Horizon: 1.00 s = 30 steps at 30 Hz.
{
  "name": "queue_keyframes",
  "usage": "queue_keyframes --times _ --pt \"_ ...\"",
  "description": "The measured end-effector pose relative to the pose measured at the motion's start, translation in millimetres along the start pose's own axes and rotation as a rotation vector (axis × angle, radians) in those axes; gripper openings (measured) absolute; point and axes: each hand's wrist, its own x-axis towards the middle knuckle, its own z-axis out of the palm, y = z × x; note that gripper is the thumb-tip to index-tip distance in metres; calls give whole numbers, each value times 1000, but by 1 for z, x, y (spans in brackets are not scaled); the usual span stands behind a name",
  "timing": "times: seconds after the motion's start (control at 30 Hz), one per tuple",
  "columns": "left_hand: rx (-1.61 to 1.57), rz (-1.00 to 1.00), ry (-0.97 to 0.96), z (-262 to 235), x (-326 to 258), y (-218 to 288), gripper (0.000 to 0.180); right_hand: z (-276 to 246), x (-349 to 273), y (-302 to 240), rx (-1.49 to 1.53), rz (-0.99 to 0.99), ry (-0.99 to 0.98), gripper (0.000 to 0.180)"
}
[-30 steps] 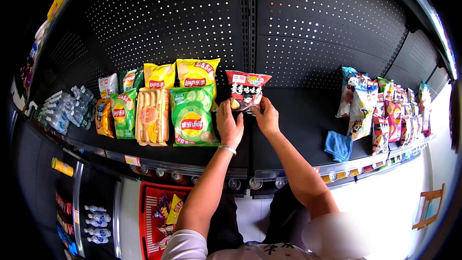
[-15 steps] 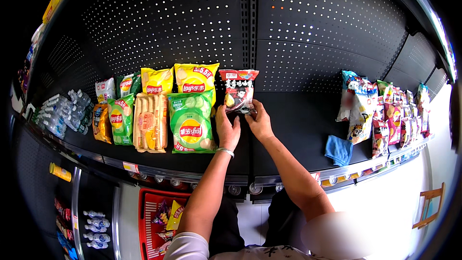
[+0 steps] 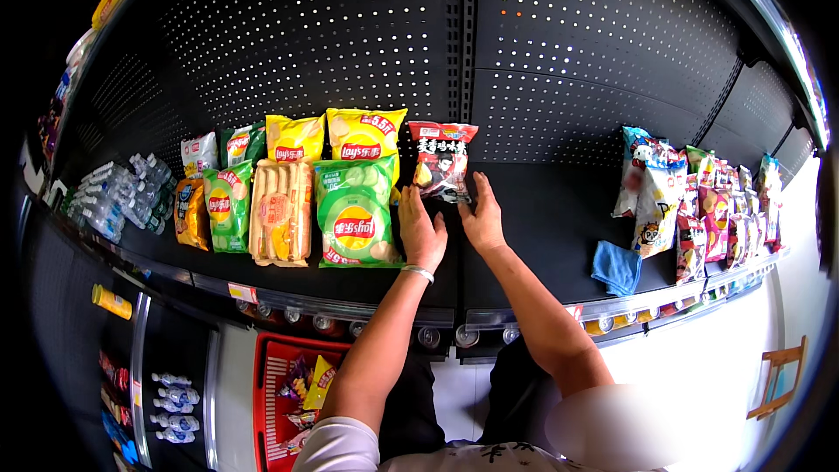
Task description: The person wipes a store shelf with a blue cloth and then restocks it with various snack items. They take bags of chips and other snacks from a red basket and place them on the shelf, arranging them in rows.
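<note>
- The fingers of the left hand (image 3: pixel 422 232) are held loosely together and laid flat on the black shelf (image 3: pixel 524 236), just below the red snack bag (image 3: pixel 441 160); nothing is gripped by them.
- The fingers of the right hand (image 3: pixel 482 214) are slightly spread, and their tips are set at the lower right corner of the red snack bag; whether the bag is actually touched cannot be told.
- The red snack bag is stood upright against the perforated back panel (image 3: pixel 568 79), just right of a yellow chip bag (image 3: pixel 365 135).
- A silver bracelet (image 3: pixel 419 272) is worn on the left wrist.
- A green chip bag (image 3: pixel 354 212) is leaned just left of the left hand, its lower right corner partly covered by it.
- A blue cloth (image 3: pixel 616 267) is laid well apart on the right, near a crowded row of bags (image 3: pixel 699 201) whose far end is bent and squeezed by the lens.
- A red basket (image 3: pixel 293 385) below is partly hidden by the left forearm.
</note>
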Motion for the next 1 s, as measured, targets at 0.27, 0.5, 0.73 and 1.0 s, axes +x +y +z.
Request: queue_keyframes --times 0.27,0.5,0.73,1.0 --pt "-20 183 179 -28 -2 32 58 -20 -25 -45 -43 -218 -52 66" --pt "-233 304 336 -95 -34 84 36 -52 -64 -93 138 -371 -205 47" --pt "57 232 255 -256 -165 28 31 -105 -91 -106 224 -257 -431 49" --pt "342 -701 -287 -344 -485 -111 51 -116 -73 -83 262 -67 -422 42"
